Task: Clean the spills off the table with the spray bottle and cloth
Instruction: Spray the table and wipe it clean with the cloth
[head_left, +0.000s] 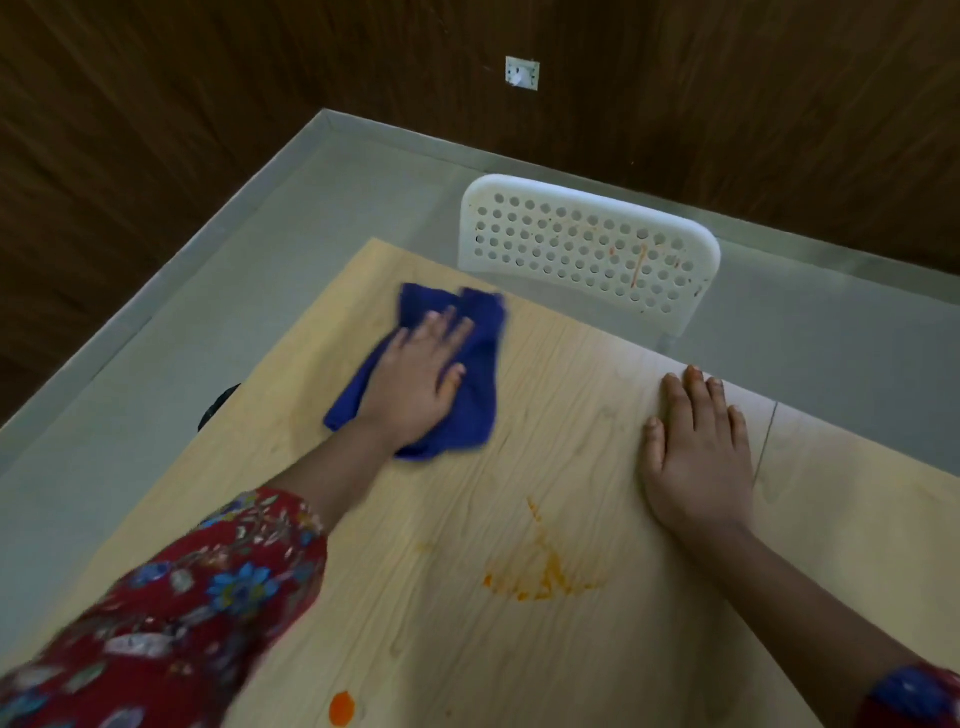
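Note:
A crumpled blue cloth lies on the light wooden table near its far left corner. My left hand presses flat on the cloth, fingers spread, and the cloth looks blurred. My right hand rests palm down on the bare table near the far edge, holding nothing. An orange smeared spill sits on the table between my forearms. A small orange blob lies near the front edge. No spray bottle is in view.
A white perforated chair back with orange streaks stands just beyond the table's far edge. Grey floor and dark wood walls surround the table. A dark object pokes out under the table's left edge.

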